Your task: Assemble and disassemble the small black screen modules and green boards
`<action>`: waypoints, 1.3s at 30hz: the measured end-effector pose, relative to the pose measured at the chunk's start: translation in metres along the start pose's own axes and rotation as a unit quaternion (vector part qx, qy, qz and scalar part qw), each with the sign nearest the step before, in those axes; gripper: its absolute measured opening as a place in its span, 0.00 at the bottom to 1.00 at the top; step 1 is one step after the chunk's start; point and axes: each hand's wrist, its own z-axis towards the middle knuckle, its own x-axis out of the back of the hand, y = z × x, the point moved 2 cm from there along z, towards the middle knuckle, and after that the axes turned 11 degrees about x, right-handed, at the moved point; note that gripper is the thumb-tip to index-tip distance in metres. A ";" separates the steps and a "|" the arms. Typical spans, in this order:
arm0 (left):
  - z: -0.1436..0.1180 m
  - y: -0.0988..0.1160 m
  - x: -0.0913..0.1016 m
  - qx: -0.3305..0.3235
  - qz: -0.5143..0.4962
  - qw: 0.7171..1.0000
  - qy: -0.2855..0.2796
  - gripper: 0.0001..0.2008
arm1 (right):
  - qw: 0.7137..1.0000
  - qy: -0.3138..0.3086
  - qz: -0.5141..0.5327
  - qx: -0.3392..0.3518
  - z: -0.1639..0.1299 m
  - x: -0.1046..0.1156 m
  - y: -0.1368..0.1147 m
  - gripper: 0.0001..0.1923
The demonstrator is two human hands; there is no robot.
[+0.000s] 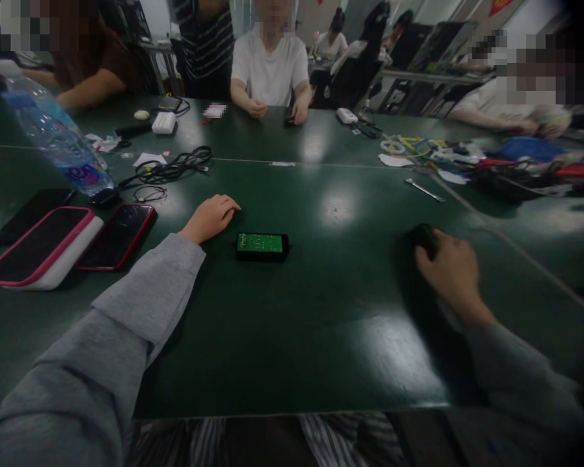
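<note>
Two hands, one bare board on a green table

The right hand [450, 269] closes around a black object [424, 239], thumb on top; blur and shadow hide its shape, and whether it touches the table [296, 337] cannot be told. The left hand [211, 217] rests palm down, fingers loosely curled, gripping nothing. Pixel blocks cover a small pinkish item [215, 110] on the far side, near a person in a white shirt [271, 68]. The right-hand pile [496, 165] smears into blur, and the top edge cuts off a red flag [502, 5].

Between the hands, just beside the left one, lies a black case [261, 257]. It is a small, flat rectangle, its long side running left to right. Its upper face shows a green board [271, 243], dotted with pale marks that crowd toward the left end. A dark nub juts from each short side.

Purple lettering shows on the label [82, 174] of the tilted bottle [51, 130], too smeared to read. The red-edged phone [119, 237] has a dark screen.
</note>
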 end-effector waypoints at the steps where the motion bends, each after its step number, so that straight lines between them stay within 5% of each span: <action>1: 0.000 -0.001 0.000 -0.001 0.000 1.000 0.001 0.13 | 0.999 -0.012 0.019 0.038 0.014 -0.015 -0.031 0.28; 6: 0.000 -0.003 -0.001 -0.003 -0.001 1.000 0.000 0.14 | 0.961 -0.001 0.199 0.193 0.063 -0.050 -0.191 0.21; 9: 0.000 -0.002 0.000 -0.001 -0.005 1.000 -0.003 0.14 | 0.921 0.005 0.277 0.274 0.067 -0.049 -0.237 0.20; 13: -0.001 0.002 0.002 0.003 -0.008 1.000 -0.005 0.14 | 0.903 0.005 0.326 0.281 0.061 -0.047 -0.239 0.23; 24: 0.000 0.003 0.003 0.007 -0.012 1.000 -0.010 0.14 | 0.942 0.000 0.319 0.109 0.062 -0.061 -0.227 0.27; 39: 0.000 0.003 0.004 0.003 -0.001 1.000 -0.010 0.13 | 0.940 0.005 0.323 0.109 0.064 -0.065 -0.221 0.26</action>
